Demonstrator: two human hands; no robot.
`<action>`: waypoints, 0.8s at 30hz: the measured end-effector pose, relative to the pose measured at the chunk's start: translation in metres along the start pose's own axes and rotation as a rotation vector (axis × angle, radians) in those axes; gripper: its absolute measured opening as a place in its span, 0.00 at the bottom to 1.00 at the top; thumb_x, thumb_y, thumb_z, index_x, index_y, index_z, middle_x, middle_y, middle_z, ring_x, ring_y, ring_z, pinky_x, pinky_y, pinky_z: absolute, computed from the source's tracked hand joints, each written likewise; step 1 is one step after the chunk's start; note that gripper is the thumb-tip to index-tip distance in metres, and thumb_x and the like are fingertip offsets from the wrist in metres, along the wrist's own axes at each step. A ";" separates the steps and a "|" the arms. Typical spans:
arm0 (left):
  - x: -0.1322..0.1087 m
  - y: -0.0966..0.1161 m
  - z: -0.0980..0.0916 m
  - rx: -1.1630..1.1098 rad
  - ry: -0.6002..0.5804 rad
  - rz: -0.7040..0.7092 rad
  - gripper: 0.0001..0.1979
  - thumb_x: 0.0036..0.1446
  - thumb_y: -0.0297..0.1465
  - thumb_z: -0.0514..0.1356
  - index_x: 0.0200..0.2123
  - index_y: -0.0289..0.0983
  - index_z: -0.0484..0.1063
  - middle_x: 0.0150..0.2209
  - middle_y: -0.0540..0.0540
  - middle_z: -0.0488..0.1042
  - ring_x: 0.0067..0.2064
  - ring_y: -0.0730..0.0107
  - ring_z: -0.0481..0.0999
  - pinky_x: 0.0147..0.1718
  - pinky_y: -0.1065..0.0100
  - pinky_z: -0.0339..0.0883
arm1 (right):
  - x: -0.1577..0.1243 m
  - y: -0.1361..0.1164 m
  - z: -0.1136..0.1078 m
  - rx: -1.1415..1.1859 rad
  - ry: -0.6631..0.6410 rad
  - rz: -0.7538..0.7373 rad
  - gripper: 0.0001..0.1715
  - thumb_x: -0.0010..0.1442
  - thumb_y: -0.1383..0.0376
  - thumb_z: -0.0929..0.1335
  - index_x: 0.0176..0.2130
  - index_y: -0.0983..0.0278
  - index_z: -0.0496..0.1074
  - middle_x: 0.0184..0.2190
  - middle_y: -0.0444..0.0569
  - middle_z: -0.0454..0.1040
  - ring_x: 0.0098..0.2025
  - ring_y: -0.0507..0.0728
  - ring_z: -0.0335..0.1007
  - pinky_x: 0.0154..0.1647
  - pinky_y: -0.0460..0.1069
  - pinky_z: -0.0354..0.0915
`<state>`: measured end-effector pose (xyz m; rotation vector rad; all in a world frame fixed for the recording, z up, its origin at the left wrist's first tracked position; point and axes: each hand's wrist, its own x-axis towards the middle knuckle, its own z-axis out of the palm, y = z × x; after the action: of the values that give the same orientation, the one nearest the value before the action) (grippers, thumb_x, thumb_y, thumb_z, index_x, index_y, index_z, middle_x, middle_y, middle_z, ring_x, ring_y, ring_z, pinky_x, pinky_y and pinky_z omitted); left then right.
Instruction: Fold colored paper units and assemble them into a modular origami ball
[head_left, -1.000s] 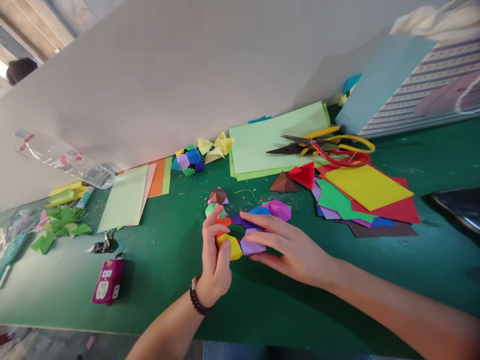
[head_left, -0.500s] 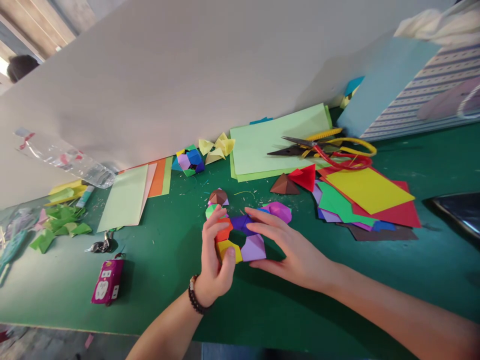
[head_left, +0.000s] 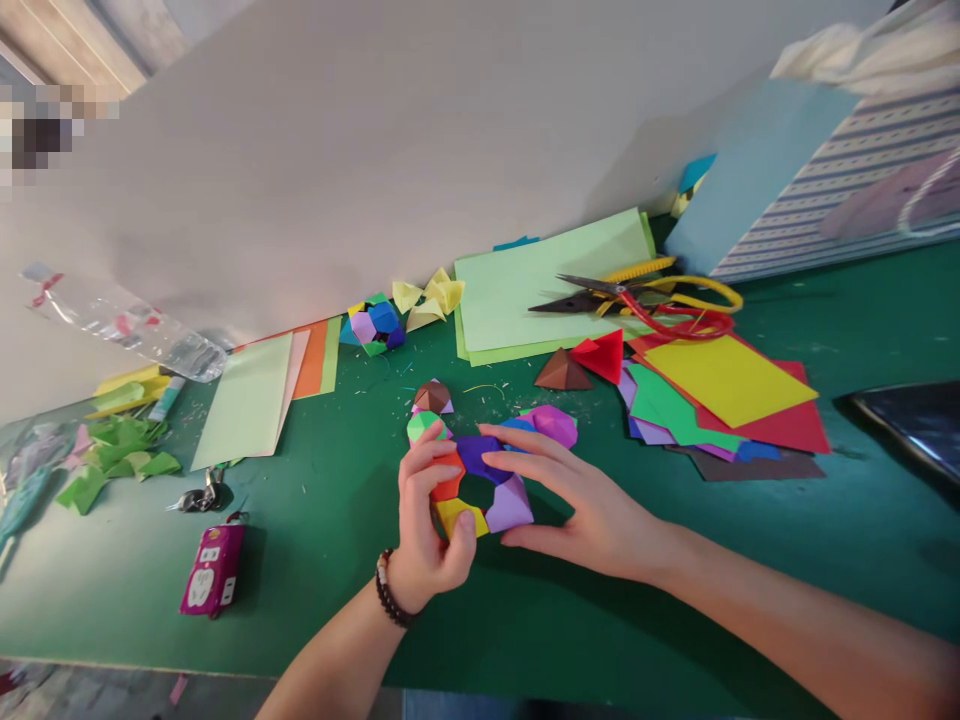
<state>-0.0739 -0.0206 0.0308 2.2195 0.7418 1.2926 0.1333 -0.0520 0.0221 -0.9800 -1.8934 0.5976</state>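
Note:
A ring of folded paper pieces (head_left: 510, 503) in orange, yellow, lilac and violet, with an open middle, is between my two hands just above the green table. My left hand (head_left: 431, 525) grips its left side, thumb on the yellow piece and fingers over the orange one. My right hand (head_left: 592, 500) curves round the right side, fingers at the violet piece and thumb beside the lilac corner. Just behind lie a green folded piece (head_left: 427, 427), a brown one (head_left: 431, 395) and a magenta one (head_left: 555, 427), with a blue piece partly hidden by my right fingers.
Farther back are a multicoloured paper ball (head_left: 376, 325), scissors (head_left: 645, 305) on pale green sheets, and brown (head_left: 562, 370) and red (head_left: 602, 355) folded pieces. Coloured sheets (head_left: 735, 385) lie right, near a striped bag (head_left: 847, 190). Left are a bottle (head_left: 135, 325), keys (head_left: 202, 495) and a purple box (head_left: 212, 568).
The paper ring has tilted slightly, and its violet and lilac pieces show a little differently. My fingers have shifted slightly on it. The whole view has drifted a little.

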 end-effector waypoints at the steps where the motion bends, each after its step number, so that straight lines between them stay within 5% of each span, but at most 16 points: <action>1: -0.001 0.000 0.000 0.014 -0.001 0.001 0.15 0.61 0.30 0.55 0.52 0.39 0.64 0.54 0.37 0.65 0.65 0.43 0.62 0.57 0.38 0.63 | 0.000 0.000 0.000 0.000 0.004 -0.007 0.34 0.59 0.59 0.73 0.62 0.54 0.64 0.65 0.56 0.64 0.65 0.64 0.63 0.60 0.60 0.68; 8: -0.004 0.001 -0.001 0.014 0.001 -0.019 0.13 0.64 0.30 0.52 0.51 0.40 0.66 0.58 0.38 0.63 0.67 0.45 0.60 0.58 0.39 0.62 | -0.002 0.000 0.004 0.029 0.031 -0.046 0.27 0.60 0.61 0.73 0.58 0.53 0.69 0.65 0.55 0.63 0.62 0.62 0.67 0.53 0.54 0.74; 13: -0.003 0.006 0.001 -0.149 0.013 -0.212 0.12 0.68 0.33 0.48 0.47 0.41 0.70 0.62 0.40 0.61 0.69 0.48 0.56 0.62 0.41 0.57 | -0.002 0.001 0.005 -0.022 0.032 -0.055 0.28 0.59 0.60 0.73 0.58 0.53 0.70 0.65 0.54 0.65 0.62 0.64 0.67 0.56 0.58 0.72; 18: 0.001 0.011 0.000 -0.283 0.006 -0.398 0.18 0.69 0.35 0.50 0.60 0.44 0.63 0.64 0.40 0.63 0.68 0.54 0.60 0.64 0.48 0.59 | -0.002 0.000 0.005 0.013 0.053 0.015 0.33 0.58 0.59 0.74 0.60 0.53 0.67 0.64 0.55 0.65 0.64 0.65 0.65 0.58 0.60 0.70; 24: -0.001 0.006 0.002 -0.213 0.026 -0.354 0.21 0.68 0.35 0.51 0.63 0.42 0.59 0.63 0.39 0.64 0.67 0.54 0.61 0.64 0.49 0.58 | 0.001 -0.009 0.010 0.172 0.061 0.189 0.35 0.61 0.56 0.71 0.65 0.52 0.61 0.66 0.54 0.63 0.66 0.65 0.61 0.59 0.62 0.69</action>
<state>-0.0710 -0.0264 0.0328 1.8085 0.9126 1.1648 0.1210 -0.0564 0.0242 -1.0586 -1.6767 0.8173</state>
